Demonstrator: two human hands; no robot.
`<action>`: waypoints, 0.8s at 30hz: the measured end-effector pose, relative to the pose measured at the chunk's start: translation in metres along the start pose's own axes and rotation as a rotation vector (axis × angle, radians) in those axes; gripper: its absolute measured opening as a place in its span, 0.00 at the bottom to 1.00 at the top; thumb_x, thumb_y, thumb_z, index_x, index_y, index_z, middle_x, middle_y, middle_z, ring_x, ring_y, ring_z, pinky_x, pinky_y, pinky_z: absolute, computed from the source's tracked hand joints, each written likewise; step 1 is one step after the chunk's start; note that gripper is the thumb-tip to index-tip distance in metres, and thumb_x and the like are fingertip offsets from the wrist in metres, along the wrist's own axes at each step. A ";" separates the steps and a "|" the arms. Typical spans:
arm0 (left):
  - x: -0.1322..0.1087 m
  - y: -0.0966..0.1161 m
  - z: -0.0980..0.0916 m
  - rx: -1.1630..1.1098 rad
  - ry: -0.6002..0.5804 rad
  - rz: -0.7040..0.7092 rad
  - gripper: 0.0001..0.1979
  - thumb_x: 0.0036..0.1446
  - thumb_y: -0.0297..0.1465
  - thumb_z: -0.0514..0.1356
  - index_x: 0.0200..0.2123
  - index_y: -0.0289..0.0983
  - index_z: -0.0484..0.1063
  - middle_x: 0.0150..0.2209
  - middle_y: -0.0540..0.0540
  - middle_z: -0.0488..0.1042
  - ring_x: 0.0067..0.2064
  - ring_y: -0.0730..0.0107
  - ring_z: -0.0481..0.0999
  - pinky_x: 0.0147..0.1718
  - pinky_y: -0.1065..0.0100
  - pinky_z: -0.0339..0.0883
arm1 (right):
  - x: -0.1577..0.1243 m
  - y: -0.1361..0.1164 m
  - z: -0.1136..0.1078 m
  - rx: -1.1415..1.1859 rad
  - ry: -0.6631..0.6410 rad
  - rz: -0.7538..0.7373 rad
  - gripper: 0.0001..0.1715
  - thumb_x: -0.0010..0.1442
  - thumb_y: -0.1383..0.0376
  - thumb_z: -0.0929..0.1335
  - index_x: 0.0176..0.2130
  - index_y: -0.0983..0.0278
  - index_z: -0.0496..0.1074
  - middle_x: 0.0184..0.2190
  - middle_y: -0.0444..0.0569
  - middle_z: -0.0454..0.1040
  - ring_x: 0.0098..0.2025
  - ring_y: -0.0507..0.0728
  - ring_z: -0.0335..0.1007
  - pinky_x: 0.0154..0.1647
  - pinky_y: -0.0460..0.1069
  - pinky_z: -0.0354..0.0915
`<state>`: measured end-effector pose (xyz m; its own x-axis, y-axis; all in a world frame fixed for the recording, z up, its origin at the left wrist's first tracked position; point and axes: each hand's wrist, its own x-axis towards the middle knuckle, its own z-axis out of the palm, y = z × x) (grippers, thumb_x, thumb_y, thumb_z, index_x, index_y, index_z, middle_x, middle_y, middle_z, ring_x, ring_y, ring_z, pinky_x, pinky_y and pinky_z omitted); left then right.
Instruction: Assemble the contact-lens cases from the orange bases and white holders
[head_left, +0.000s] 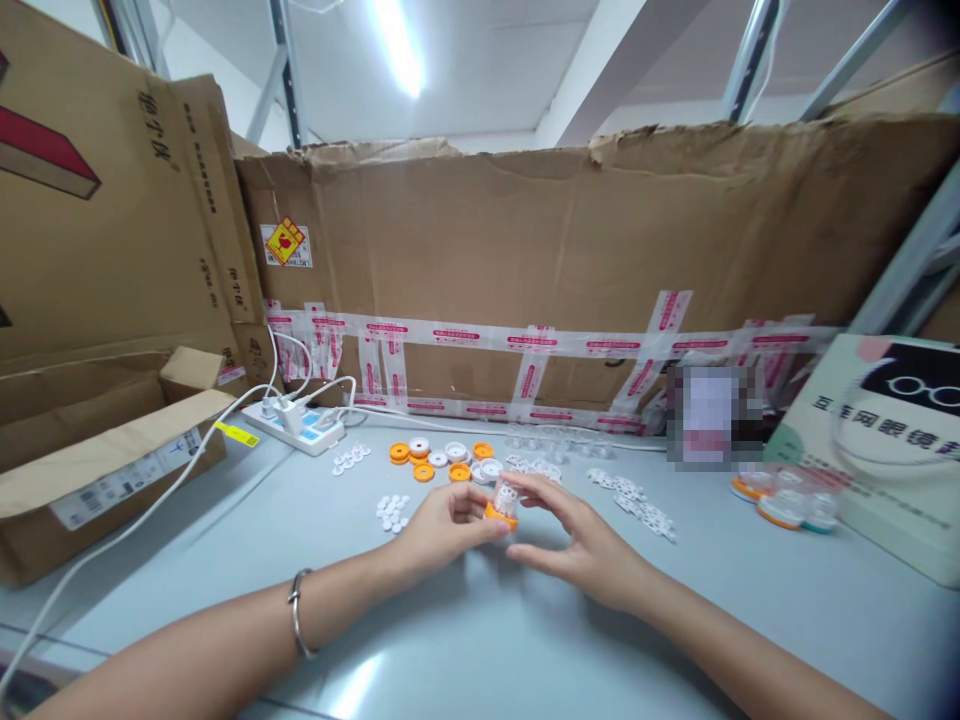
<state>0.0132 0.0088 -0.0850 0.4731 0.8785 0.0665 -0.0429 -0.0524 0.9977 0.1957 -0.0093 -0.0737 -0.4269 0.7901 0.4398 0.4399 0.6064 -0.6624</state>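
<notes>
My left hand (448,525) grips a small plastic container by its orange base (502,516), holding it tilted above the table. A clear cap-like top with a white, dotted piece (506,495) inside rises from that base. My right hand (574,540) curves around its right side, thumb and fingers apart. The index fingertip is at the clear top; whether it presses there I cannot tell. Just beyond lie orange rings (424,472) and white rings (456,453). Small white discs (391,512) lie left of my left hand.
Dotted white pieces (645,513) and clear caps (574,440) lie behind and to the right. Assembled containers (784,505) stand by a printed box (877,450). At left are a power strip (319,432), a white cable (142,510) and an open carton (180,420). Large cardboard (480,230) walls the back.
</notes>
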 end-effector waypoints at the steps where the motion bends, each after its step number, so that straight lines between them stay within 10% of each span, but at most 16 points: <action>1: 0.000 -0.001 0.000 0.022 0.002 0.003 0.17 0.40 0.36 0.67 0.32 0.32 0.68 0.31 0.46 0.74 0.32 0.71 0.73 0.34 0.69 0.64 | 0.001 -0.001 -0.001 0.052 0.007 0.057 0.24 0.53 0.57 0.67 0.49 0.59 0.65 0.47 0.51 0.69 0.46 0.57 0.66 0.47 0.53 0.64; 8: -0.005 0.000 0.005 0.124 -0.044 -0.015 0.17 0.40 0.36 0.67 0.31 0.31 0.70 0.25 0.50 0.70 0.26 0.77 0.68 0.28 0.73 0.60 | 0.005 -0.001 0.000 0.155 0.038 0.275 0.17 0.56 0.52 0.62 0.36 0.63 0.65 0.17 0.36 0.55 0.20 0.49 0.52 0.21 0.44 0.52; 24: -0.011 0.004 0.001 -0.117 -0.130 -0.115 0.16 0.35 0.30 0.69 0.29 0.31 0.71 0.29 0.46 0.76 0.31 0.70 0.75 0.35 0.67 0.66 | -0.001 -0.012 -0.016 0.003 -0.158 -0.009 0.13 0.61 0.61 0.59 0.43 0.62 0.66 0.28 0.46 0.70 0.30 0.52 0.65 0.33 0.47 0.62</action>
<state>0.0089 -0.0019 -0.0815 0.5900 0.8064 -0.0392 -0.0806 0.1071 0.9910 0.2039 -0.0157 -0.0564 -0.5501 0.7606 0.3449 0.4332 0.6130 -0.6607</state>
